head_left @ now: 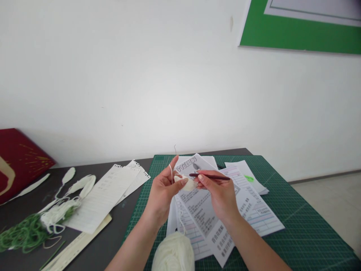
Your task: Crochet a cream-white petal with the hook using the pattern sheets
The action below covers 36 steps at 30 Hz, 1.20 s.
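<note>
My left hand [166, 185] pinches a small white crocheted piece [189, 184] between thumb and fingers, its index finger raised with white yarn looped around it. In my right hand [218, 192] is a dark crochet hook [211, 176], gripped like a pen and pointing left. The hook's tip meets the top edge of the crocheted piece; the stitch there is too small to make out. Below my hands, a strand runs down to a ball of white yarn [174, 253] at the near edge.
Printed sheets [201, 214] lie under my hands on a green cutting mat [299, 226]. At the left are handwritten pages [104, 195], a ruler [81, 244], green yarn [25, 233], white crocheted petals [84, 186] and a dark red box [19, 162]. A white wall [141, 75] rises behind.
</note>
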Motion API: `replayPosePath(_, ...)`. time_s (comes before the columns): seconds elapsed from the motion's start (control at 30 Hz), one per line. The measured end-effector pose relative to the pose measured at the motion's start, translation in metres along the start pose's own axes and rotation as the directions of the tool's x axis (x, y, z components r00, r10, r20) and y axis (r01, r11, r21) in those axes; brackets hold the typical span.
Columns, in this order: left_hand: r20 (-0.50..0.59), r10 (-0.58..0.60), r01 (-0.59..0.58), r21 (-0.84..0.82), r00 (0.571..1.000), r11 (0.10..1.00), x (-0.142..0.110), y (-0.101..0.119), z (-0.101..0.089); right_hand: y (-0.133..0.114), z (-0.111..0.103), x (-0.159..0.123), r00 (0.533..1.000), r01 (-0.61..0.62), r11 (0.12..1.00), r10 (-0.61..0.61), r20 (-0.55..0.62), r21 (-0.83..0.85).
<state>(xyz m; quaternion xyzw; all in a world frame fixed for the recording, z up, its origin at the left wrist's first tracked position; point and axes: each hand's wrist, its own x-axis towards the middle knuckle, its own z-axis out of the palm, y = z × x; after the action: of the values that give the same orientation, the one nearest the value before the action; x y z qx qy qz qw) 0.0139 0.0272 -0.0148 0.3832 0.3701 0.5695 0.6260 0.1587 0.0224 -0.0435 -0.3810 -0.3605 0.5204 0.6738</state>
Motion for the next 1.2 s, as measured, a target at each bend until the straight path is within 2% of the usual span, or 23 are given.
replayPosePath(0.33,0.031,-0.003,0.004,-0.046,1.0,0.999,-0.0001,-0.0024,-0.0021,0.0021,0.0027,0.0005,0.996,-0.087,0.988,0.089,-0.012,0.127)
replayPosePath(0.6,0.025,0.07,-0.07,0.003,0.997,0.998,-0.003,-0.0067,0.0005,0.0057,0.0075,-0.0077,0.997,-0.026,0.979,0.04,-0.07,0.201)
replayPosePath(0.87,0.034,0.066,-0.066,-0.002,0.997,0.998,-0.0063,-0.007,0.0017,0.0029,0.0058,-0.0006,0.974,-0.223,0.92,0.221,0.044,0.322)
replayPosePath(1.07,0.045,0.08,-0.08,-0.005,0.996,0.997,-0.0081,-0.0043,0.0048,0.0017,0.004,0.0014,0.963,-0.268,0.893,0.264,0.063,0.363)
replayPosePath(1.2,0.04,0.043,-0.044,0.015,0.998,0.999,-0.0066,-0.003,0.0021,0.0022,0.004,0.0007,0.955,-0.293,0.88,0.285,0.08,0.374)
